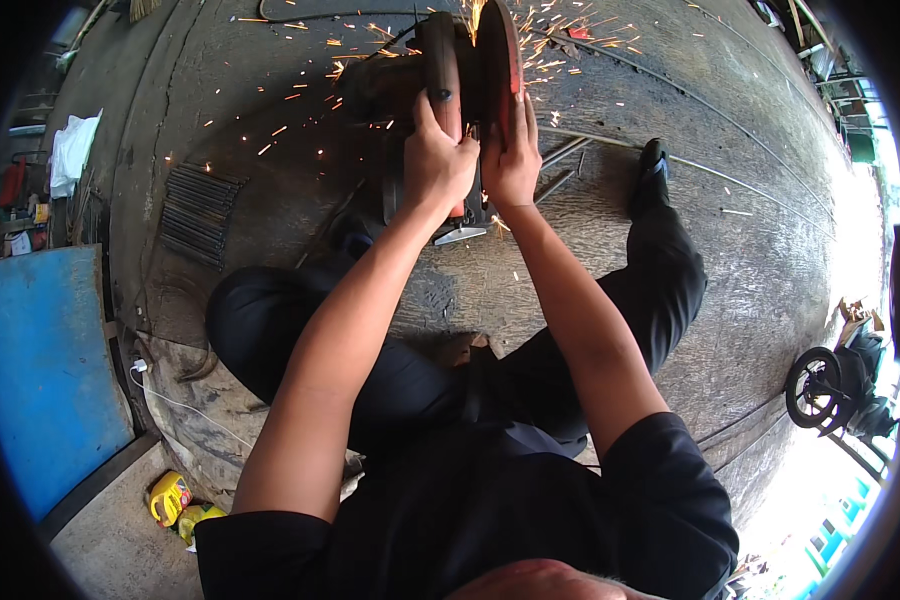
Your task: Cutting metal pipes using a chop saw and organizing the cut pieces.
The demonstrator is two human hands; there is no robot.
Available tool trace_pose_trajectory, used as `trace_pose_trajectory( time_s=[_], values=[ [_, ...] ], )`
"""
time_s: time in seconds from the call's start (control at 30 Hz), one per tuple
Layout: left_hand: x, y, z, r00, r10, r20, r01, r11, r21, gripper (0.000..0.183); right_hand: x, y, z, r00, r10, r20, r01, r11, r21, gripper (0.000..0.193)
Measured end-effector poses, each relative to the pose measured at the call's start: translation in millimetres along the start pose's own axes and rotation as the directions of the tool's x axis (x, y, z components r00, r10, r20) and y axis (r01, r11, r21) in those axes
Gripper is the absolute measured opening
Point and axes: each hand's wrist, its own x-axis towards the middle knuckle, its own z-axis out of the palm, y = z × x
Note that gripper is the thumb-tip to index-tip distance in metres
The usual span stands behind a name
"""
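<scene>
A red and black cut-off saw (442, 70) stands on the floor ahead of me, throwing orange sparks from its far side. My left hand (440, 165) is closed around its handle, thumb on the right side. My right hand (513, 168) lies with straight fingers against the round red blade guard (502, 60). Below the handle, a small silver metal piece (460, 236) shows at the saw's near end. The cutting point is hidden behind the guard and handle. Short metal bars (554, 185) lie right of the saw, near a long thin rod (685, 161).
Several dark metal rods (198, 215) lie side by side at left. My legs are spread around the saw's near side, with a black shoe (653, 165) at right. A blue panel (50, 360), yellow containers (170, 497) and a white cord (185, 405) are left; a motorcycle (832, 388) stands far right.
</scene>
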Motion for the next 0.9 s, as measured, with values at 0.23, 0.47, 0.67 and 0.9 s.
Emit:
trace_pose_trajectory(
  time_s=[0.23,0.47,0.67,0.9],
  values=[
    [-0.7,-1.1,0.9,0.999,0.031,-0.019,-0.030,0.999,0.033,0.067,-4.3,4.6,2.9,1.000,0.008,-0.007,-0.008,1.000,-0.014,0.057],
    [0.6,-6.3,3.1,0.994,0.107,-0.034,-0.105,0.992,0.064,0.074,-4.6,3.7,1.8,1.000,0.025,0.006,-0.025,1.000,-0.005,0.058],
    [1.2,-7.2,3.2,0.994,0.101,-0.046,-0.097,0.992,0.084,0.074,-3.6,5.1,2.8,1.000,-0.014,-0.011,0.013,0.999,-0.041,0.059],
    [-5.0,7.5,-5.3,0.999,-0.039,0.023,0.038,0.999,0.012,0.071,-4.9,5.3,5.3,1.000,-0.018,-0.002,0.018,0.999,-0.027,0.060]
  ],
)
